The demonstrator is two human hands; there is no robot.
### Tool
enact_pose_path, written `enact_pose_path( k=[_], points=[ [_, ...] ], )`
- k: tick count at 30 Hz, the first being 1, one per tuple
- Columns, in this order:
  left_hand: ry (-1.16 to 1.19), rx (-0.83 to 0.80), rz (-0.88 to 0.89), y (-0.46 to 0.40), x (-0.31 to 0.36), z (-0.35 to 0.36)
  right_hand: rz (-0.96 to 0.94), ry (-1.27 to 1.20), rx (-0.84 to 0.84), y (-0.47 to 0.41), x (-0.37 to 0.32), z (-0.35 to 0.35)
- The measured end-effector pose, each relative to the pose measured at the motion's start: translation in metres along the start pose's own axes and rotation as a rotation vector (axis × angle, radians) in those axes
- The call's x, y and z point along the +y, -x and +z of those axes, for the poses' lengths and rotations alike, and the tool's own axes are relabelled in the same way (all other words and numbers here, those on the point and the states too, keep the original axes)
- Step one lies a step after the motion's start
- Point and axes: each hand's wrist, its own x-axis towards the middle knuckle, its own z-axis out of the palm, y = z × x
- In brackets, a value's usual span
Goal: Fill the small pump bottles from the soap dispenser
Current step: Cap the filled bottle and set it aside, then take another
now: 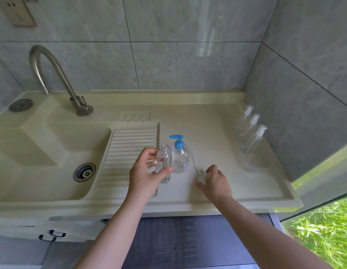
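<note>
Item: small clear bottle [164,164], cap off, neck open at top. Held upright in the left hand [147,171], fingers and thumb wrapped around its middle; grip grasping the bottle, just above the counter [213,136].

Item: soap dispenser [179,156], clear body with blue pump head, nozzle pointing left. Stands on the counter just beside and behind the held bottle, on its right.

Item: white pump top with long dip tube [197,171]. Lies on the counter to the right of the dispenser, tube pointing away from the person. The right hand [215,181] is at the pump head, fingers bent around it; the view is blurred and I cannot tell whether this grip grasps it or only touches it.

Item: three small pump bottles [250,133], clear with white tops. Stand in a row at the far right of the counter, near the tiled wall [188,55], well apart from the hands.

Item: sink [42,152] with drain [84,171], ribbed draining board [129,152] and curved metal tap [58,78], left of the hands.
</note>
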Motion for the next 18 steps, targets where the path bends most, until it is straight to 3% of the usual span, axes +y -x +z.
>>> enact_pose_path(
  k=[5,8,14,18],
  points=[
    [0.026,-0.038,-0.003,0.014,0.011,-0.001,0.037,-0.063,0.021,-0.001,0.001,-0.004],
    [0.052,-0.048,-0.006,0.018,0.015,0.002,0.012,-0.189,0.125,-0.001,-0.002,-0.020],
    [0.024,-0.035,0.002,0.013,0.023,0.008,-0.070,-0.740,0.351,0.013,-0.045,-0.088],
    [-0.030,-0.033,0.021,0.008,0.028,0.005,-0.061,-1.226,0.098,0.027,-0.074,-0.126]
  ],
)
